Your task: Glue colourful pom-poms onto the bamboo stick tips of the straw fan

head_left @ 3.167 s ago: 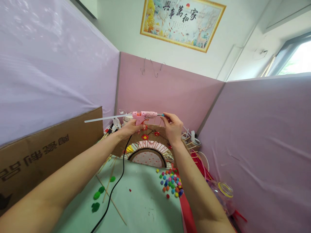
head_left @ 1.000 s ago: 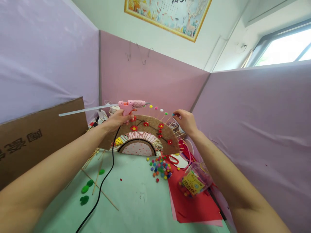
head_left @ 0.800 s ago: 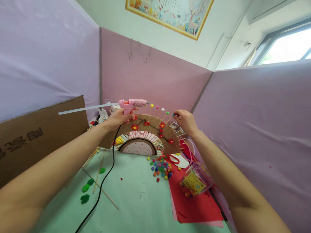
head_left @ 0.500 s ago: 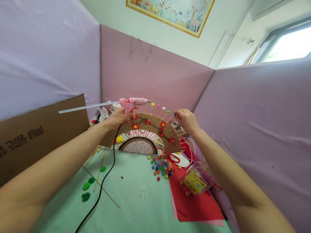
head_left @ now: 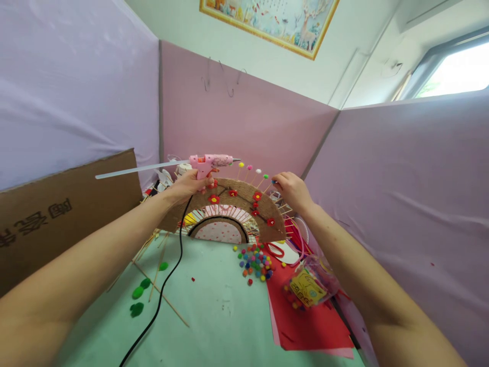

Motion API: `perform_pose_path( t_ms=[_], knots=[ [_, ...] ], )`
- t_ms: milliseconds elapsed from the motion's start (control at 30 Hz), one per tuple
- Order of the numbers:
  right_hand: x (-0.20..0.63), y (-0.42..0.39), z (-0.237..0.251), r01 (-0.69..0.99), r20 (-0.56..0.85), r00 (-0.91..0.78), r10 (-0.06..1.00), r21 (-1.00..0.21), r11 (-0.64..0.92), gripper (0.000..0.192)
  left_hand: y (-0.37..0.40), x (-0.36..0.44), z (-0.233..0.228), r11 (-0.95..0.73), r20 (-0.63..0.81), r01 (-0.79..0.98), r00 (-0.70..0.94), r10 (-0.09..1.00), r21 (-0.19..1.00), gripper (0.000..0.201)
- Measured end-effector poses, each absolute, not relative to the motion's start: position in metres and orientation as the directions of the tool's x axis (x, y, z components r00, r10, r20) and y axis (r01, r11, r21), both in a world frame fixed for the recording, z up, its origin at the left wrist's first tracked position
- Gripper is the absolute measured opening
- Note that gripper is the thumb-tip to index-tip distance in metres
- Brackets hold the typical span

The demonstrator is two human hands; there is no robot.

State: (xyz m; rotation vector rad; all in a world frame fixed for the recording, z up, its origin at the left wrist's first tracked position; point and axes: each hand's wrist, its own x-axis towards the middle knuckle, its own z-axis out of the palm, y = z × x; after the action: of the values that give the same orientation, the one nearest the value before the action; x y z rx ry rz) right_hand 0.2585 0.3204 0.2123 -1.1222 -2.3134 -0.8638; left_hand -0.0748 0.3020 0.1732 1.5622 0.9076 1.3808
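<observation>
My left hand (head_left: 191, 184) is closed around the handle of a pink glue gun (head_left: 210, 162), whose nozzle points right and whose long clear glue stick (head_left: 141, 169) juts out to the left. Below it stands a half-round fan (head_left: 229, 204) wrapped in brown twine, with red felt flowers along a dark branch. Thin sticks rise from its upper edge, several tipped with coloured pom-poms (head_left: 259, 171). With the fingertips of my right hand (head_left: 292, 191), I pinch a small blue pom-pom (head_left: 274, 182) at a stick's end on the fan's upper right.
Loose pom-poms (head_left: 255, 262) lie in front of the fan. Right of them are red paper (head_left: 305, 331), a bag of pom-poms (head_left: 307, 288) and red-handled scissors (head_left: 275, 250). Green pom-poms (head_left: 138, 292) and sticks lie left. The black cord (head_left: 164, 288) crosses the green table. Cardboard (head_left: 69, 214) stands left.
Almost nothing differs. The whole view has shifted very slightly, while both hands keep their places at the glue gun and the blue pom-pom.
</observation>
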Motion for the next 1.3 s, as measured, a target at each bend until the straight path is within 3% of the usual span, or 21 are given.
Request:
perform_pose_path(
  t_ms=[267, 600, 967, 1300],
  knots=[
    [0.257, 0.315, 0.212, 0.828, 0.621, -0.548, 0.560, 0.306, 0.470, 0.020, 0.303, -0.077, 0.172, -0.380, 0.373, 0.031, 0.143, 0.917, 0.924, 0.054],
    [0.262, 0.315, 0.207, 0.807, 0.647, -0.531, 0.548, 0.189, 0.559, 0.027, 0.302, -0.075, 0.174, -0.382, 0.377, 0.011, 0.138, 0.916, 0.924, 0.051],
    [0.261, 0.328, 0.209, 0.761, 0.716, -0.410, 0.564, -0.071, 0.644, 0.023, 0.302, -0.074, 0.173, -0.381, 0.378, -0.001, 0.131, 0.916, 0.924, 0.050],
    [0.259, 0.326, 0.212, 0.757, 0.689, -0.337, 0.642, -0.207, 0.619, 0.021, 0.300, -0.074, 0.174, -0.386, 0.382, 0.009, 0.128, 0.915, 0.922, 0.049]
  ],
)
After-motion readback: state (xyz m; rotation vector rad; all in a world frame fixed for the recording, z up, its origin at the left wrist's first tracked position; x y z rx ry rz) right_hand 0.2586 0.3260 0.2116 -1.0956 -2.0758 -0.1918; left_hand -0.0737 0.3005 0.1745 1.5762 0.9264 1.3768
